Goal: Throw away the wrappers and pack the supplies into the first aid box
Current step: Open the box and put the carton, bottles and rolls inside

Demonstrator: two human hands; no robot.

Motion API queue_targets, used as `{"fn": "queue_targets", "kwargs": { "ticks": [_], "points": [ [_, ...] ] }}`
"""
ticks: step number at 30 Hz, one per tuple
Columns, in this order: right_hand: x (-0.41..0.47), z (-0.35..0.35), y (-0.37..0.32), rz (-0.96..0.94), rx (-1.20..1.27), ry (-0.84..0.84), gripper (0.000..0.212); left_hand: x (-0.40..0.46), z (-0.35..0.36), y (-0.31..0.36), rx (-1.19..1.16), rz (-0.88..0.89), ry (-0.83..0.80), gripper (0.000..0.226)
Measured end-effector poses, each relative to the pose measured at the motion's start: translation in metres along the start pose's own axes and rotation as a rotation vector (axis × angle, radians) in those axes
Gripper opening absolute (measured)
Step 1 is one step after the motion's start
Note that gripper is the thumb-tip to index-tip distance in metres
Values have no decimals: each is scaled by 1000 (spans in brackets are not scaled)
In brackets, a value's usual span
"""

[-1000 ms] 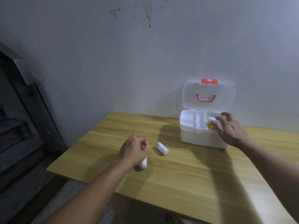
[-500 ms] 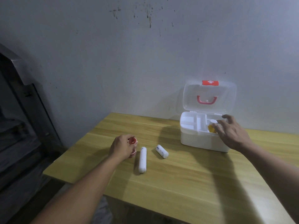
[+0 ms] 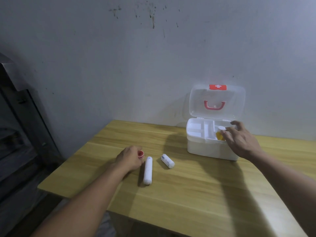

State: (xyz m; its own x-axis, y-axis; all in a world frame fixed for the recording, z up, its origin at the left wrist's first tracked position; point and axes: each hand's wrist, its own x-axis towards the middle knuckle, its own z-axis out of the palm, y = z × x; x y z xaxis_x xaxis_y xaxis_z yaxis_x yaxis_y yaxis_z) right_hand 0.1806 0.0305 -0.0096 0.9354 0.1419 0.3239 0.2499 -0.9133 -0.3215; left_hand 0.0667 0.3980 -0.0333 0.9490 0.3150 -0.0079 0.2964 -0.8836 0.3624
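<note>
The white first aid box (image 3: 205, 147) stands open at the back right of the table, its clear lid (image 3: 217, 101) upright with a red handle. My right hand (image 3: 241, 141) rests over the box's right tray compartment, fingers on a small yellow bottle with a white cap (image 3: 221, 133). My left hand (image 3: 130, 159) is closed around a small red-rimmed tape roll (image 3: 140, 153) on the table. A long white gauze roll (image 3: 147, 170) lies just right of that hand. A shorter white bandage roll (image 3: 167, 161) lies further right.
The wooden table (image 3: 188, 194) stands against a grey wall, with its left and front edges close by. A dark metal frame (image 3: 25, 117) rises left of the table. The tray's left compartments (image 3: 196, 129) hold nothing visible.
My left hand has moved left off the long gauze roll and now grips the red tape roll. My right hand has stayed at the box with the yellow bottle.
</note>
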Motion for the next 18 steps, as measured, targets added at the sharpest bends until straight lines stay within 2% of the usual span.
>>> {"fn": "queue_targets", "kwargs": {
  "ticks": [2,5,9,13,18],
  "points": [
    [0,0,0,-3,5,-2,56,2,2,3,37,5,19,48],
    [-2,-2,-1,-3,18,-5,56,5,3,8,71,-9,65,31],
    [-4,-4,-3,4,37,-11,52,9,-8,23,105,24,152,23],
    [-5,-6,-5,9,43,-20,50,16,-35,69,-40,171,193,22],
    [-4,-5,-3,-1,41,-14,51,24,-47,144,-137,427,83,18]
  ]
}}
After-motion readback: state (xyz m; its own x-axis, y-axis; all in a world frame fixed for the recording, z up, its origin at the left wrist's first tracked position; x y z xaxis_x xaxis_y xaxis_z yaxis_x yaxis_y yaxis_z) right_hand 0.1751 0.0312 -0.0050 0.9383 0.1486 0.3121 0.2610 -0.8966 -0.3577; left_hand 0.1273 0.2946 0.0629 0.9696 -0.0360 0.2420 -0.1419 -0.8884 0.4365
